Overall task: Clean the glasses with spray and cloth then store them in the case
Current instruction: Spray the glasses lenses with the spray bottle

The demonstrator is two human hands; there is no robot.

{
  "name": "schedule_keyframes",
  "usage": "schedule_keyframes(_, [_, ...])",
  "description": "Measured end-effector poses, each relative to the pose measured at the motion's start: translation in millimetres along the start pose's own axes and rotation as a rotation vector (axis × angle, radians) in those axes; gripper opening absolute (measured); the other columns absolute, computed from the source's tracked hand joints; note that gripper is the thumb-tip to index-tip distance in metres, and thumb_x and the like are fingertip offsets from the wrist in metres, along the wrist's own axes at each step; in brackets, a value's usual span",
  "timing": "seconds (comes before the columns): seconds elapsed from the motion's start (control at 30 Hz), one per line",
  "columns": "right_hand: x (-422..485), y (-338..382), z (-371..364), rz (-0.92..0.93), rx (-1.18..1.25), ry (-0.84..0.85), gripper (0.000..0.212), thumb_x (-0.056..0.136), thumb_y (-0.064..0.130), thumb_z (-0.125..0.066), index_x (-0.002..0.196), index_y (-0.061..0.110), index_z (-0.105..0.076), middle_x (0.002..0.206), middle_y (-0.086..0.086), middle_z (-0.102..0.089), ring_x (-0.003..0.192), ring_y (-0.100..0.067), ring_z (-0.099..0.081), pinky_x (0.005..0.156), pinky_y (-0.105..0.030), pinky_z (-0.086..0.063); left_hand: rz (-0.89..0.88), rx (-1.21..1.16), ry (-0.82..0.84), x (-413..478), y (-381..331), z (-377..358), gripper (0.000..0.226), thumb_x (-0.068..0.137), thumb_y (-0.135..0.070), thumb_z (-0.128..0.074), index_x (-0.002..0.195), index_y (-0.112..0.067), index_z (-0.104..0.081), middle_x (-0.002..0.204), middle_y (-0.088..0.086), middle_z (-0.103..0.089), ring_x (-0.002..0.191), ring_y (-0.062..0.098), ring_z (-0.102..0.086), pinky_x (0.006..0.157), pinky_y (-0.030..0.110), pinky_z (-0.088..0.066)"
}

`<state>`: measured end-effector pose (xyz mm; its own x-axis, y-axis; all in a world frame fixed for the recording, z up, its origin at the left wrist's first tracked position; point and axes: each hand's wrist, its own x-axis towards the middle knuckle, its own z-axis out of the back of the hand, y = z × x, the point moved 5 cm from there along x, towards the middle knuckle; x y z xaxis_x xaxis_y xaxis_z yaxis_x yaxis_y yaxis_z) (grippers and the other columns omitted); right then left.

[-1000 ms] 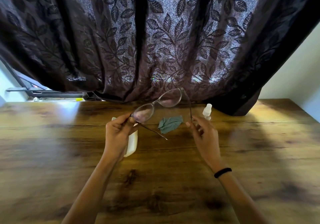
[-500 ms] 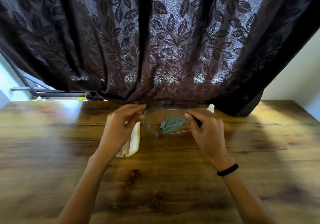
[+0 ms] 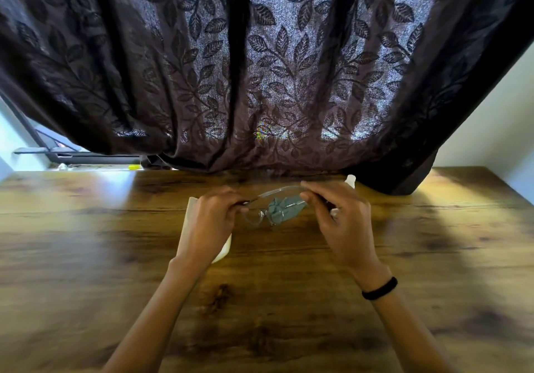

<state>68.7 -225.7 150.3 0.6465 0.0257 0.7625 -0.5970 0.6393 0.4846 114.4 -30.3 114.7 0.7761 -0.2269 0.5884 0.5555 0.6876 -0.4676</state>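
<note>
The head view looks down on a wooden table (image 3: 260, 300) with a dark curtain (image 3: 260, 69) with a leaf pattern hanging behind it. Both hands are over the far middle of the table and hold the glasses (image 3: 271, 202) between them, just above the surface. The left hand (image 3: 209, 222) has its fingers closed on the left end of the frame, and the right hand (image 3: 344, 219) pinches the right end with thumb and fingers. The frame is thin and clear, so its exact position against the table is hard to tell.

Under the glasses, seen through the lenses, lies the crumpled grey-green cloth (image 3: 284, 209) on the table. The pale case (image 3: 225, 248) lies on the table below the left hand and is mostly hidden by it; I cannot tell if it is open. The white top of the spray (image 3: 350, 179) shows just behind the right hand, near the curtain edge. A black band (image 3: 380, 289) is on the right wrist.
</note>
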Motion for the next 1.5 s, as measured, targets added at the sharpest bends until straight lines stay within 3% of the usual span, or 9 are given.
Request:
schedule_keyframes(0.1, [-1, -21, 8, -0.085, 0.074, -0.151, 0.032, 0.089, 0.028, -0.052, 0.113, 0.01, -0.061, 0.097, 0.005, -0.063, 0.083, -0.012, -0.057, 0.07, -0.021, -0.047, 0.033, -0.005, -0.116, -5, 8, 4, 0.02, 0.069, 0.004, -0.072, 0.085, -0.008, -0.072, 0.083, 0.002, -0.072, 0.076, 0.001, -0.059, 0.07, 0.005, -0.043])
schedule_keyframes(0.2, [-9, -57, 13, -0.225, -0.051, -0.235, 0.033, 0.092, 0.023, -0.052, 0.123, 0.011, -0.053, 0.11, -0.007, -0.059, 0.096, -0.025, -0.054, 0.082, -0.033, -0.045, 0.147, -0.047, -0.213, -14, 25, 7, 0.017, 0.07, 0.002, -0.072, 0.085, -0.008, -0.072, 0.084, 0.001, -0.071, 0.071, -0.003, -0.058, 0.069, 0.0, -0.041])
schedule_keyframes(0.33, [-24, -91, -1, -0.331, -0.188, -0.113, 0.053, 0.091, 0.02, -0.055, 0.139, 0.02, -0.033, 0.131, -0.017, -0.043, 0.117, -0.032, -0.044, 0.093, -0.046, -0.045, 0.282, -0.124, -0.311, -24, 39, 2, 0.015, 0.07, -0.001, -0.073, 0.083, -0.01, -0.073, 0.081, -0.001, -0.069, 0.072, 0.014, -0.064, 0.069, 0.02, -0.048])
schedule_keyframes(0.47, [-33, -104, -16, -0.357, -0.198, -0.019, 0.073, 0.087, 0.023, -0.06, 0.143, 0.03, -0.015, 0.137, -0.015, -0.037, 0.108, -0.019, -0.048, 0.08, -0.031, -0.047, 0.34, -0.222, -0.367, -27, 40, -4, 0.018, 0.071, -0.002, -0.073, 0.083, -0.015, -0.072, 0.08, -0.008, -0.067, 0.073, 0.011, -0.064, 0.071, 0.032, -0.051])
schedule_keyframes(0.7, [-35, -91, -25, -0.274, -0.155, -0.045, 0.061, 0.089, 0.005, -0.052, 0.141, 0.019, -0.023, 0.106, -0.007, -0.049, 0.082, -0.018, -0.049, 0.068, -0.043, -0.052, 0.31, -0.27, -0.413, -22, 33, -5, 0.027, 0.072, 0.001, -0.071, 0.084, -0.023, -0.068, 0.082, -0.006, -0.067, 0.076, 0.004, -0.062, 0.072, 0.013, -0.048])
schedule_keyframes(0.83, [-40, -57, -37, -0.207, -0.076, 0.025, 0.059, 0.093, 0.023, -0.039, 0.143, 0.027, -0.008, 0.111, -0.011, -0.046, 0.083, 0.004, -0.042, 0.075, -0.058, -0.049, 0.329, -0.254, -0.471, -22, 31, -7, 0.027, 0.073, 0.001, -0.069, 0.084, -0.024, -0.067, 0.082, -0.008, -0.066, 0.075, 0.003, -0.062, 0.073, 0.02, -0.049])
schedule_keyframes(0.97, [-46, -28, -56, -0.16, 0.002, 0.189, 0.057, 0.089, 0.039, -0.036, 0.139, 0.04, -0.009, 0.107, -0.001, -0.043, 0.071, -0.005, -0.046, 0.056, -0.02, -0.047, 0.283, -0.249, -0.502, -21, 24, -12, 0.023, 0.073, 0.004, -0.068, 0.087, -0.013, -0.07, 0.084, -0.008, -0.065, 0.078, -0.009, -0.059, 0.07, 0.004, -0.042])
schedule_keyframes(1.17, [-40, -14, -70, -0.099, 0.027, 0.289, 0.057, 0.088, 0.021, -0.057, 0.135, 0.028, -0.025, 0.118, -0.005, -0.051, 0.097, -0.016, -0.054, 0.079, -0.036, -0.054, 0.239, -0.147, -0.465, -18, 15, -15, 0.02, 0.07, 0.012, -0.068, 0.086, -0.001, -0.071, 0.086, 0.01, -0.07, 0.08, -0.001, -0.054, 0.075, 0.001, -0.038])
schedule_keyframes(1.5, [-33, -12, -62, -0.084, 0.063, 0.216, 0.046, 0.09, 0.018, -0.054, 0.13, 0.025, -0.034, 0.11, 0.007, -0.048, 0.084, -0.01, -0.057, 0.068, -0.028, -0.055, 0.213, -0.136, -0.453, -16, 4, -11, 0.025, 0.067, 0.018, -0.067, 0.087, 0.003, -0.07, 0.086, 0.014, -0.069, 0.08, -0.003, -0.052, 0.074, -0.003, -0.036])
